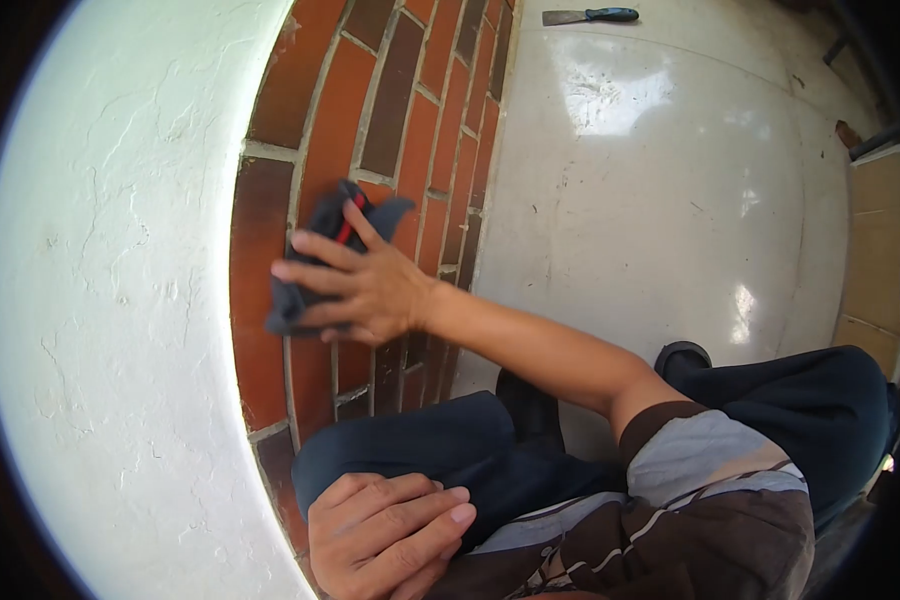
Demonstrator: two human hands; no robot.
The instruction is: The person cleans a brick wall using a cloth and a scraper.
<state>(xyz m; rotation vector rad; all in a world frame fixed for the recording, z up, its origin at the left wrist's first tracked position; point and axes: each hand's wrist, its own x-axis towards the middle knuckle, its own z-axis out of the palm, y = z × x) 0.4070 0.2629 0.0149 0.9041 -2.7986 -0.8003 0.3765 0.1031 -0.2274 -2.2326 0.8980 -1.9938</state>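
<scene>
Against the brick wall [340, 130], our right hand [385, 290] spreads its fingers over a bunched dark cloth [322, 218], left hand's [390, 535] fingers together; we'd best press evenly.

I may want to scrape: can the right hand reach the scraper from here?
Probably not without leaning: the right hand is spread over the dark cloth at the brick wall; the scraper lies far ahead, though nothing visible blocks it.
</scene>
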